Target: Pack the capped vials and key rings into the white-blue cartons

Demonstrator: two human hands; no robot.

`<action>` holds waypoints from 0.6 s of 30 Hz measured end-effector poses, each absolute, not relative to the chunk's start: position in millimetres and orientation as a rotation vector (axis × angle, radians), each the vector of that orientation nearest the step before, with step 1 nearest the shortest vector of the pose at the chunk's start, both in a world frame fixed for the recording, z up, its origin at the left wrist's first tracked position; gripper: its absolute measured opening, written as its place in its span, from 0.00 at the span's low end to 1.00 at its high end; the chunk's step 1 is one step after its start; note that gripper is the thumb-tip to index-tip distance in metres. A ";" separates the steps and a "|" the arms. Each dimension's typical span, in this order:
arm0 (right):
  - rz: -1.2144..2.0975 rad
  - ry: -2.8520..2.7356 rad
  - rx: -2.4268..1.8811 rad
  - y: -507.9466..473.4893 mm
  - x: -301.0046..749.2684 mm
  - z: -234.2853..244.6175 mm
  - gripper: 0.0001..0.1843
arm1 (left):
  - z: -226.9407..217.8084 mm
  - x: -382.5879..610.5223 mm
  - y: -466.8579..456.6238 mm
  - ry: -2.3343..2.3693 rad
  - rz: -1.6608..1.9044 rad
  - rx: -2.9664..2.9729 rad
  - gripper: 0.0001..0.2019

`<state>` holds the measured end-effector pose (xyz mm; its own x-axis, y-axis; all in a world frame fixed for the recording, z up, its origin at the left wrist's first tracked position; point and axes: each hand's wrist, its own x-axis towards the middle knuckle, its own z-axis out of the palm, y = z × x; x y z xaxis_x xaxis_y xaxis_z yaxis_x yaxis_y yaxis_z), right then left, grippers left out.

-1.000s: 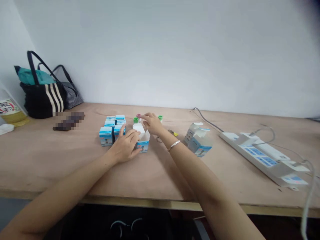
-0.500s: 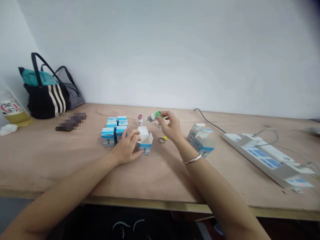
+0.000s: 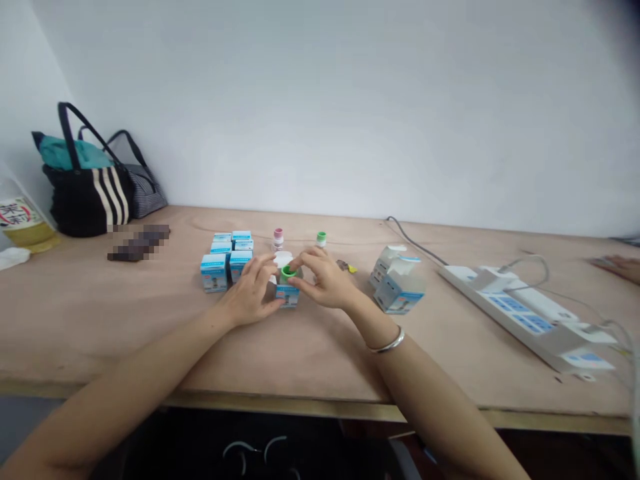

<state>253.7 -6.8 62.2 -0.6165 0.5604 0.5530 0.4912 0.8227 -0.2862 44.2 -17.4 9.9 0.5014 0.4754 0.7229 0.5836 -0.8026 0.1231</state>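
My left hand [image 3: 250,292] is closed around the left side of a small blue-and-white carton [image 3: 287,297] with its top flaps up. Pinched by my right hand [image 3: 327,279] is a bottle with a green cap [image 3: 286,272]; its body is down in the carton's mouth, out of sight. Just behind stand a small bottle with a dark pink cap [image 3: 278,239] and another green-capped bottle [image 3: 321,238], partly hidden by my right hand. Several closed cartons [image 3: 215,273] of the same kind are grouped left of my left hand.
Open-topped cartons [image 3: 403,291] and a small ring-like item with a yellow part [image 3: 348,267] lie to the right. Beyond is a power strip [image 3: 520,310] with cables. Bags [image 3: 90,193], a dark pixelated object [image 3: 140,243] and a large bottle [image 3: 27,227] are left. Another person's hand [image 3: 625,268] shows far right.
My right hand has brought the green-capped bottle down and left, from above the table into the open carton. My left hand stays on the carton. Another person's hand has appeared at the right edge.
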 end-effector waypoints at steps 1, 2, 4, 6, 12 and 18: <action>0.187 -2.354 -0.766 -4.3 255.0 60.3 0.09 | 10.7 44.0 -17.5 -0.928 -1.175 -2.602 0.27; 0.249 -2.336 -0.764 -0.8 258.0 58.7 0.11 | 11.4 43.6 -17.5 -0.934 -1.156 -2.604 0.27; 0.355 -2.229 -0.817 8.9 268.9 56.4 0.15 | 12.0 43.0 -17.2 -0.942 -1.104 -2.602 0.27; 0.325 -2.098 -1.006 19.9 284.0 54.8 0.13 | 11.5 42.6 -16.5 -0.955 -1.041 -2.592 0.23; 0.094 -2.377 -1.523 35.1 308.1 45.4 0.04 | 8.1 42.0 -14.5 -0.986 -0.975 -2.562 0.19; 0.154 -2.381 -1.438 32.1 297.4 42.3 0.08 | 7.3 41.1 -15.3 -0.982 -0.940 -2.556 0.19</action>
<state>297.4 32.1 42.3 -0.4214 0.8740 0.2420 0.8354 0.4780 -0.2714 41.1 -15.3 7.3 0.5658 0.5106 0.6474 0.6690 -0.7433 0.0015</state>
